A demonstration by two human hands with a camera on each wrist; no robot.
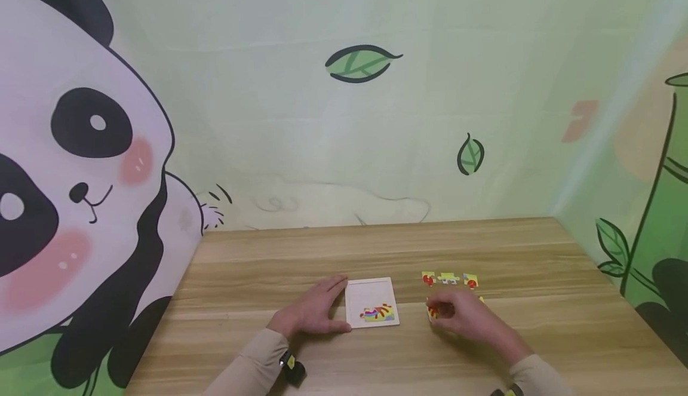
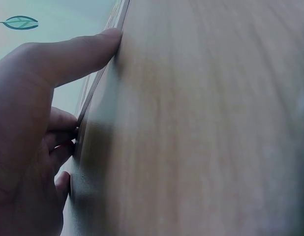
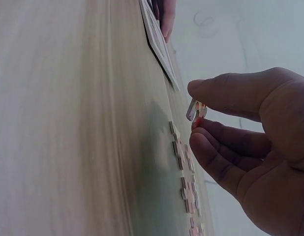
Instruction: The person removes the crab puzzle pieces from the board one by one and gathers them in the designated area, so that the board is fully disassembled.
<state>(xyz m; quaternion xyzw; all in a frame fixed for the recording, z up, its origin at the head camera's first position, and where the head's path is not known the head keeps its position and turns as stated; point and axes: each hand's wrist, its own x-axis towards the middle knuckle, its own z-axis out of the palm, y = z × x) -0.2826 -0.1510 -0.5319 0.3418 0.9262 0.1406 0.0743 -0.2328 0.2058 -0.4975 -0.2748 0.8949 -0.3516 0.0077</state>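
Observation:
A square white puzzle tray lies on the table, with a few joined colourful pieces in its lower right part. My left hand holds the tray at its left side, thumb at the near corner and fingers at the far one. In the left wrist view the thumb presses the tray's edge. To the right of the tray, my right hand pinches a small jigsaw piece between thumb and fingertips, just above the table. Other loose pieces lie around and partly beneath this hand.
The wood-grain table meets a pale green printed backdrop at its back edge. A large panda is printed on the left. Loose puzzle pieces lie in rows below the right hand.

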